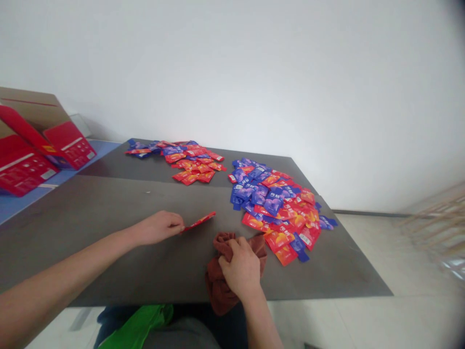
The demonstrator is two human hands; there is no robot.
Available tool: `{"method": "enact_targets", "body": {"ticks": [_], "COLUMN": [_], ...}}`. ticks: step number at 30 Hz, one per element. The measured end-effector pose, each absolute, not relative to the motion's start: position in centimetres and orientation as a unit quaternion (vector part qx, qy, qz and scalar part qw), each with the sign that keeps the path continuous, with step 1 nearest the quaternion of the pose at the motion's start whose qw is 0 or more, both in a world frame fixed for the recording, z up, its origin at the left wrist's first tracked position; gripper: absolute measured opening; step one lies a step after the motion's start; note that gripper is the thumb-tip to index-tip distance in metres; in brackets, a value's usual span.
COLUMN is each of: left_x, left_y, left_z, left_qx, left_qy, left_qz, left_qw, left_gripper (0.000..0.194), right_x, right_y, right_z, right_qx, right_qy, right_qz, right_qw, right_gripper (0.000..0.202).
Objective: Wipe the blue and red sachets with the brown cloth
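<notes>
Between the thumb and fingers of my left hand (pixel 162 227) is one end of a red packet (pixel 200 221), held tilted just above the dark tabletop (pixel 156 271). My right hand (pixel 242 267) grips a crumpled brown cloth (pixel 218 285) at the table's front edge, and part of the cloth hangs over that edge. Right of the cloth spreads a large pile of red and blue packets (pixel 274 201). Farther back lies a second pile of the same packets (pixel 191 159).
Open red cardboard boxes (pixel 69 145) stand at the left on a blue surface (pixel 18 206). A white wall (pixel 232 77) rises behind the table. To the right are the pale floor (pixel 385 252) and a blurred wooden rack (pixel 441 228). Green fabric (pixel 140 327) shows below the front edge.
</notes>
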State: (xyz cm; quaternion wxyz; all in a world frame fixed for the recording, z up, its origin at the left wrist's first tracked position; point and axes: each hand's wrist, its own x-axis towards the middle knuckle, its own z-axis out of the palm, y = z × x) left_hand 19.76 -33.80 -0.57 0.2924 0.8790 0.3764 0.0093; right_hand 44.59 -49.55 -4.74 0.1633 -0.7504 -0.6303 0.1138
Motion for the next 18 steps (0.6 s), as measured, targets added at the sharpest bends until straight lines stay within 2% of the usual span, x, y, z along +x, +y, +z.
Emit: {"method": "enact_targets", "body": {"ticks": [4,7,10,15,18], "left_x": [18.9,18.6,18.7,19.5,19.8], "left_y": [-32.2,-31.9,-32.2,-32.7,-32.8], "left_z": [-2.2,-3.6,-4.3,-4.1,-3.8], "left_qx": [0.779,0.731,0.740,0.816,0.829], "left_qy": [0.446,0.471,0.473,0.442,0.432], "left_qz": [0.036,0.078,0.087,0.069,0.060], "left_qw": [0.439,0.488,0.471,0.366,0.350], "left_gripper": [0.041,0.041,0.042,0.041,0.040], "right_x": [44.5,44.5,44.6,44.2,43.7], "right_y": [-49.6,-49.6,-49.7,-49.4,-48.5], "right_z": [-4.6,-4.5,-4.4,-4.6,-4.7], "right_qx": [-0.751,-0.751,-0.752,-0.752,-0.739], "right_qy": [-0.629,-0.628,-0.627,-0.623,-0.631], "right_qz": [0.111,0.112,0.117,0.121,0.129], "right_qw": [0.169,0.170,0.167,0.178,0.200], "right_gripper": [0.013,0.014,0.016,0.018,0.016]}}
